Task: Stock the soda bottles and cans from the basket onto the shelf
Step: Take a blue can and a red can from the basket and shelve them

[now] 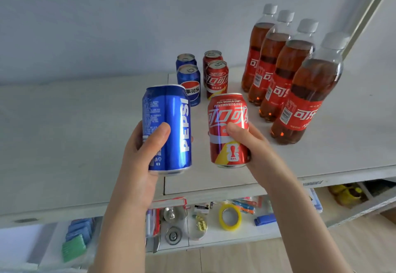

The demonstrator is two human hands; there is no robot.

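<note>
My left hand grips a blue Pepsi can, held upright above the white shelf. My right hand grips a red cola can, also upright, beside the blue one. Behind them on the shelf stand two blue Pepsi cans in a row and two red cola cans in a row next to them. To the right, several cola bottles with white caps stand in a diagonal line. The basket is out of view.
A lower shelf holds small goods: a yellow tape roll, metal parts, blue and green packets. A pale wall backs the upper shelf, and a slanted frame post rises at the right. Wooden floor shows at the bottom.
</note>
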